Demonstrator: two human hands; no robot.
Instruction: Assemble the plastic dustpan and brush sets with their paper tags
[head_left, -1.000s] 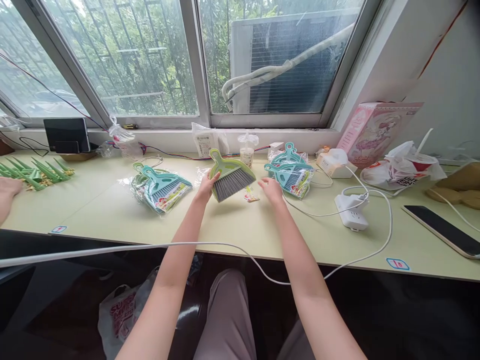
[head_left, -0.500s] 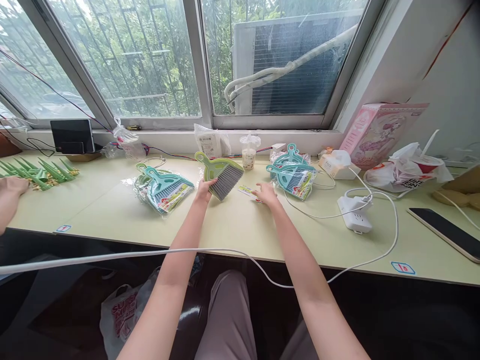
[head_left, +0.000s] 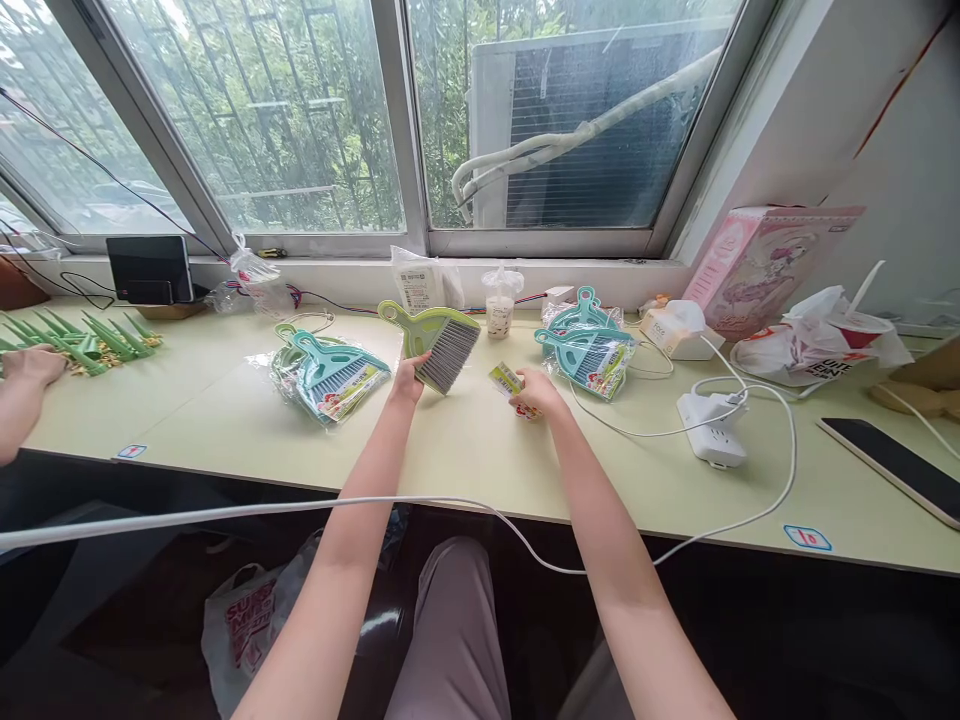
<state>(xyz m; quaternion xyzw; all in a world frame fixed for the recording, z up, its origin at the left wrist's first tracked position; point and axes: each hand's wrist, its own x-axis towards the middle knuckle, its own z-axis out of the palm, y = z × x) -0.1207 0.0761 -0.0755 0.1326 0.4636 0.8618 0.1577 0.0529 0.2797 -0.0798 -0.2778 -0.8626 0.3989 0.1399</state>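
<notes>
My left hand is closed on a green dustpan and brush set, its grey bristles facing me and its handle pointing up and left. Between the fingers of my right hand is a printed cardboard label, partly covered by them. Left of my hands lies a pile of dustpan and brush sets in clear wrap, blue-green with some pale green beneath. Another wrapped pile of blue-green sets rests just beyond my right hand, to its right.
A drink cup stands near the sill. To the right are a power strip, a tissue box, a pink box and a phone. A white cable crosses above my forearms. Another person's hand touches green plastic pieces.
My right hand has picked the label up off the table and tilted it. The green set in my left hand has shifted slightly left.
</notes>
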